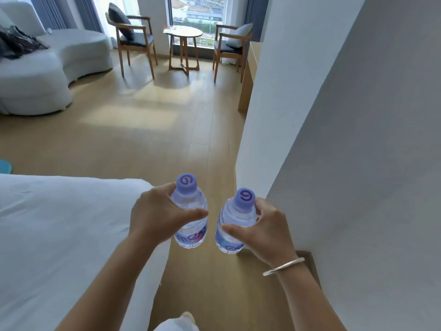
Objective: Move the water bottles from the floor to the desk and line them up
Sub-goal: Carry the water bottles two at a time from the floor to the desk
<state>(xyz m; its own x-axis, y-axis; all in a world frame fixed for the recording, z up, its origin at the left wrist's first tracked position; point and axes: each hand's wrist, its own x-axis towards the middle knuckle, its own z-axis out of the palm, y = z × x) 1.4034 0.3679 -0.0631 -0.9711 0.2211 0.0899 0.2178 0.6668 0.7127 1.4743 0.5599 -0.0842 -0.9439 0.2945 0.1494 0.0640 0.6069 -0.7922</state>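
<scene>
Left hand (155,213) grips bottle (189,211), bed (59,235) beside; wall (358,163) right

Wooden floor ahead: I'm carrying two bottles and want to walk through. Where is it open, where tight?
Open: the wooden floor between the sofa, the bed and the wall. Tight: the strip between bed and wall, where the left hand and right hand hold bottles, and around the round table.

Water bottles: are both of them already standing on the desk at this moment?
No: the left hand grips one water bottle and the right hand grips the other water bottle, both held in the air above the floor.
</scene>
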